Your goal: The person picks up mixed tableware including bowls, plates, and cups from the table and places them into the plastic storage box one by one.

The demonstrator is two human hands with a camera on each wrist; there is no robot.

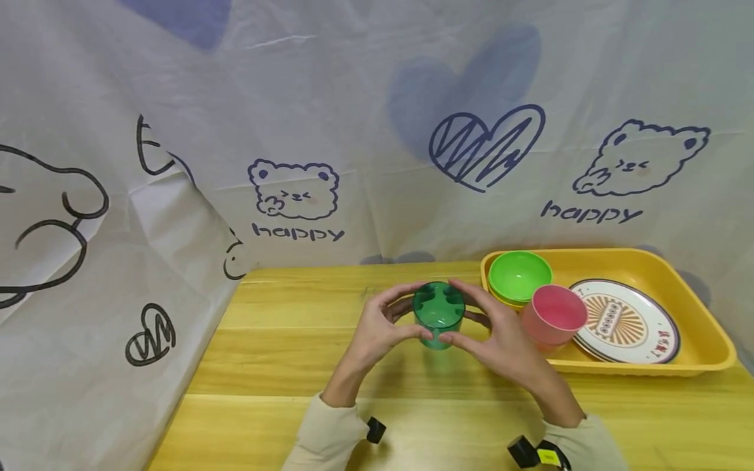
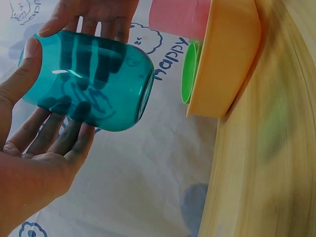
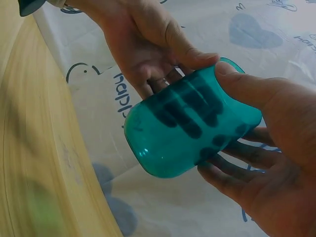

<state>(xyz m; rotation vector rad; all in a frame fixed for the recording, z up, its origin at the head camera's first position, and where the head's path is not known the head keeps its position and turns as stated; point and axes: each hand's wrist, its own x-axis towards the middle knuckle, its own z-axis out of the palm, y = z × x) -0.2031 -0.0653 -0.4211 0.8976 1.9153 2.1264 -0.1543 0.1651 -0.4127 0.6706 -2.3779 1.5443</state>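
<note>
A see-through green cup is held between both hands above the wooden table, its open rim facing up. The left hand grips it from the left, thumb on the near side and fingers curled round the far side. From the right, the right hand grips the same cup in a mirrored way, the two thumbs close together near the rim. In the left wrist view the fingers show dark through the wall of the green cup. The right wrist view shows the base of the green cup apart from the table.
A yellow tray stands on the wooden table at the right. In it are a green bowl stacked over a yellow one, a pink cup and a white patterned plate. A printed cloth hangs behind.
</note>
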